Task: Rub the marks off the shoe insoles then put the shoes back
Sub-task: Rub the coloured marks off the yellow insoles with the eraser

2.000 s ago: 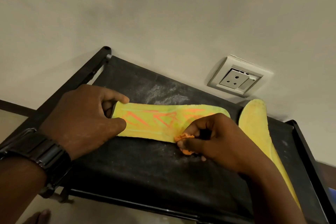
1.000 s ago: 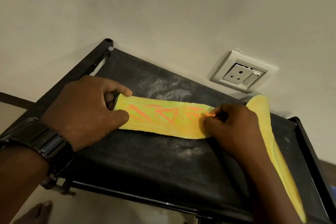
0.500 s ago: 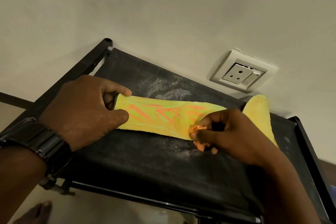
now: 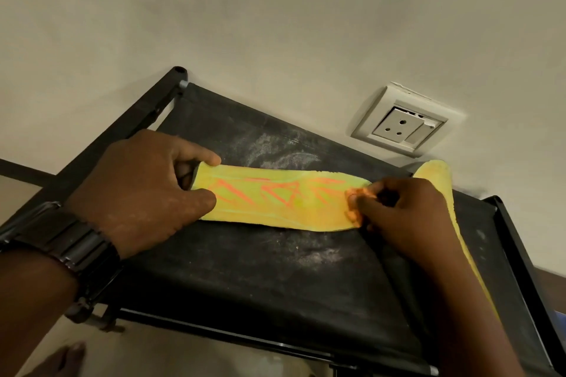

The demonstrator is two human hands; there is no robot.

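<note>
A yellow insole [image 4: 275, 199] with orange scribbled marks lies flat on the black fabric shelf [image 4: 245, 269]. My left hand [image 4: 137, 190] pinches its left end between thumb and fingers and holds it down. My right hand [image 4: 404, 211] presses a small orange-stained wad [image 4: 355, 202] against the insole's right end, where the yellow is smeared orange. A second yellow insole [image 4: 441, 180] lies at the right, running toward me and partly hidden under my right forearm.
The shelf has a black metal frame [image 4: 147, 113] and stands against a pale wall. A white wall socket [image 4: 401, 125] sits just above the shelf's back edge. White dust patches mark the fabric. A bare foot [image 4: 61, 358] shows at the bottom left.
My right hand has rubbed back and forth over the insole's right end, from its near edge up onto the surface. My left hand has kept its hold on the left end.
</note>
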